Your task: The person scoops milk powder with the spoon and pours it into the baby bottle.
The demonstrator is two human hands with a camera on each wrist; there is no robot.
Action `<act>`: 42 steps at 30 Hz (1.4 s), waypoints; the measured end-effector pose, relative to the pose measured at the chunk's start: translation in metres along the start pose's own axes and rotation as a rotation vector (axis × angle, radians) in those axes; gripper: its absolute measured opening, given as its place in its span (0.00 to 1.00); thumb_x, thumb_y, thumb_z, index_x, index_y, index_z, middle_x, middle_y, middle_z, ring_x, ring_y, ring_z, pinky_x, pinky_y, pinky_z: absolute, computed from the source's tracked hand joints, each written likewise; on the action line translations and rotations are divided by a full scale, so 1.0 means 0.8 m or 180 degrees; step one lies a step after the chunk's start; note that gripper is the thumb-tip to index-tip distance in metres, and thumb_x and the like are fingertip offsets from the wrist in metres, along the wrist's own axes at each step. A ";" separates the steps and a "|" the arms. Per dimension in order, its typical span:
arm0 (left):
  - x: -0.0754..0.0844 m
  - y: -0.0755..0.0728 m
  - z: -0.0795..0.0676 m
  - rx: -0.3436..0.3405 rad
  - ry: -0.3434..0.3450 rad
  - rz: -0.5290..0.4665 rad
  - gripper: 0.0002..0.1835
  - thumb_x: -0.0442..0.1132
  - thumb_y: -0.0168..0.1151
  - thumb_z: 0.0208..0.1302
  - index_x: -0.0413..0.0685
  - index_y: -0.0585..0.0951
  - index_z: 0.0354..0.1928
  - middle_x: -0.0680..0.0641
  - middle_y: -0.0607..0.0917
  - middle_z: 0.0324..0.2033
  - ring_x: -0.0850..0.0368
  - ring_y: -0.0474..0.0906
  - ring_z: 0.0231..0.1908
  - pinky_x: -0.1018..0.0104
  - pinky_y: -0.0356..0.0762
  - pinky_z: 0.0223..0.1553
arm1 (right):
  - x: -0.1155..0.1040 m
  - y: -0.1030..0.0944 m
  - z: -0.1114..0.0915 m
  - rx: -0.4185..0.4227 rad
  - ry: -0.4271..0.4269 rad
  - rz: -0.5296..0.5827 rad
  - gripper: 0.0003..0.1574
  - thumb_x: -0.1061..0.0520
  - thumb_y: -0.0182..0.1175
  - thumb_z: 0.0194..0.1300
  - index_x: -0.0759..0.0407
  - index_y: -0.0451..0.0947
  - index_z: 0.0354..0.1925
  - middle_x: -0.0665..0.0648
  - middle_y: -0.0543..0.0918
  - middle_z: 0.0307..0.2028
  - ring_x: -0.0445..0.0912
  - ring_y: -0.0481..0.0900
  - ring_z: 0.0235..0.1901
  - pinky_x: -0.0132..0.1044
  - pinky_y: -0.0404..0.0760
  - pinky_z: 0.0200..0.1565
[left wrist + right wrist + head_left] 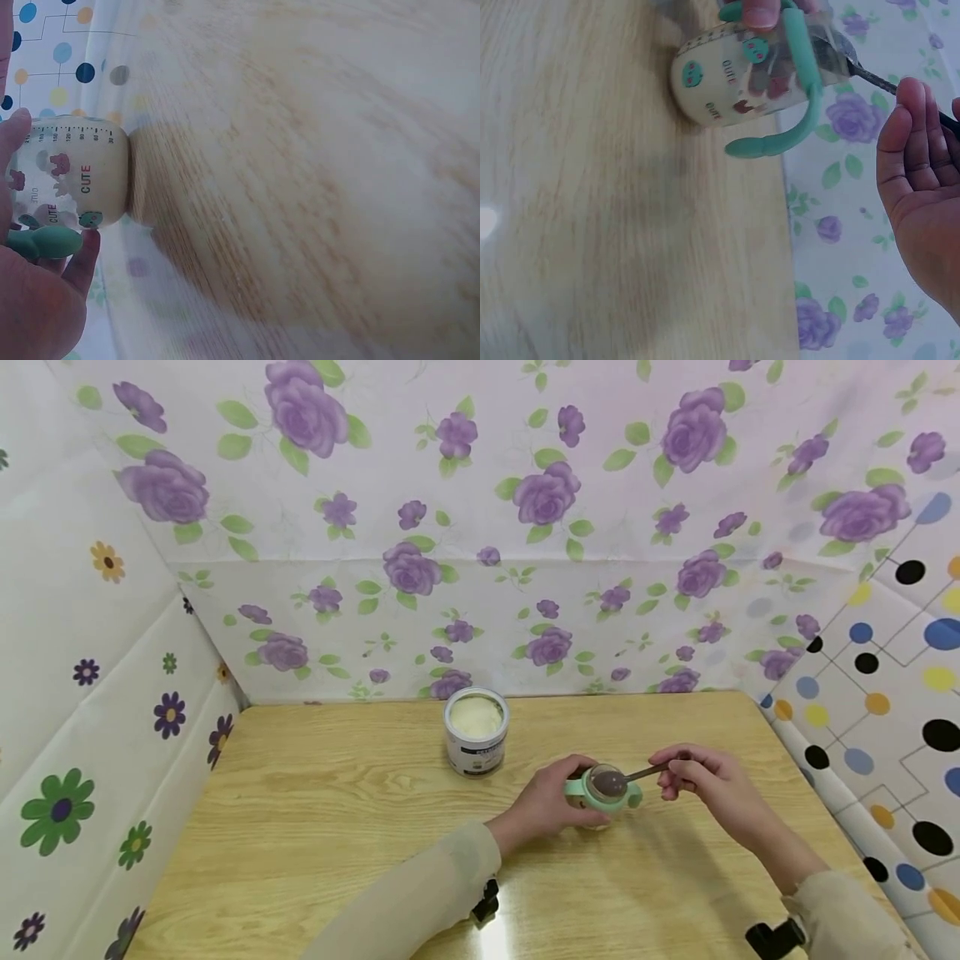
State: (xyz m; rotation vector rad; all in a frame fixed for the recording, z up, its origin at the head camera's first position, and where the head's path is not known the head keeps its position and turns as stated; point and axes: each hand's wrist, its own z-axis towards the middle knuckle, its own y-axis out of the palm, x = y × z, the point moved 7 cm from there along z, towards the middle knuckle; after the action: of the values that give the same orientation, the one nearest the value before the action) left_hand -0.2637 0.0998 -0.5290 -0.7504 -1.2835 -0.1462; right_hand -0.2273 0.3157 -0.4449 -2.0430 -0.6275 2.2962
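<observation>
A clear baby bottle (720,82) with green handles, printed cartoons and a measuring scale stands at the table's right middle. Cream-coloured contents show in its lower part in the left wrist view. My left hand (550,797) grips the bottle from the left, beside a green handle (46,241). My right hand (712,785) pinches a dark metal spoon (647,772) by its handle. The spoon's bowl is at the bottle's open mouth, and in the right wrist view it shows inside the rim. Whether the spoon carries anything is hard to tell.
An open can (477,732) of pale powder stands behind and to the left of the bottle. The wood-grain table (330,777) meets a purple-flowered cloth (487,510) at the back. Patterned cloths hang along both sides.
</observation>
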 end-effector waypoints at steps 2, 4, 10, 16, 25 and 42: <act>-0.001 0.000 0.000 -0.0007 -0.0011 0.0000 0.39 0.49 0.86 0.56 0.63 0.78 0.68 0.63 0.83 0.57 0.68 0.78 0.56 0.67 0.77 0.62 | 0.000 0.000 0.000 0.0001 0.0005 0.0030 0.21 0.57 0.47 0.88 0.72 0.81 0.56 0.65 0.84 0.38 0.52 0.86 0.34 0.39 0.90 0.42; -0.002 0.001 0.001 -0.0016 -0.0012 0.0018 0.39 0.49 0.86 0.56 0.63 0.78 0.69 0.63 0.83 0.57 0.69 0.78 0.56 0.67 0.77 0.62 | 0.000 -0.001 0.000 0.0019 0.0023 0.0094 0.21 0.57 0.47 0.88 0.72 0.81 0.56 0.64 0.85 0.38 0.52 0.86 0.34 0.39 0.90 0.42; -0.004 0.002 0.002 -0.0018 0.0004 0.0025 0.38 0.49 0.86 0.56 0.63 0.78 0.68 0.63 0.83 0.57 0.69 0.78 0.56 0.67 0.77 0.62 | -0.005 -0.002 0.002 0.0010 0.0045 0.0251 0.21 0.56 0.48 0.88 0.71 0.81 0.56 0.62 0.85 0.38 0.53 0.85 0.34 0.38 0.89 0.44; -0.004 0.002 0.001 -0.0026 0.0026 0.0039 0.38 0.50 0.86 0.56 0.62 0.78 0.68 0.63 0.83 0.57 0.69 0.78 0.56 0.67 0.78 0.62 | -0.002 -0.003 0.003 -0.0059 0.0023 0.0831 0.21 0.59 0.44 0.89 0.64 0.84 0.55 0.52 0.88 0.39 0.45 0.88 0.37 0.36 0.90 0.44; -0.004 0.001 0.000 -0.0033 -0.0019 -0.0027 0.38 0.50 0.86 0.56 0.64 0.78 0.68 0.64 0.83 0.55 0.69 0.78 0.54 0.68 0.78 0.59 | 0.008 -0.007 0.005 0.0352 0.0104 0.1075 0.22 0.54 0.48 0.88 0.62 0.87 0.49 0.52 0.90 0.35 0.43 0.89 0.33 0.35 0.90 0.39; 0.003 -0.013 -0.007 -0.0075 -0.0022 -0.0023 0.51 0.54 0.86 0.54 0.64 0.69 0.78 0.55 0.78 0.70 0.61 0.74 0.68 0.63 0.75 0.70 | 0.022 -0.004 0.011 0.0282 0.0292 0.2317 0.27 0.55 0.44 0.89 0.61 0.90 0.46 0.51 0.92 0.33 0.40 0.90 0.33 0.30 0.90 0.39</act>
State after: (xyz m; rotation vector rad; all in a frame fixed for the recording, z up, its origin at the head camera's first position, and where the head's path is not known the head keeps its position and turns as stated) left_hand -0.2636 0.0896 -0.5230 -0.7671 -1.2931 -0.1647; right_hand -0.2392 0.3208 -0.4597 -2.6157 0.2831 2.4385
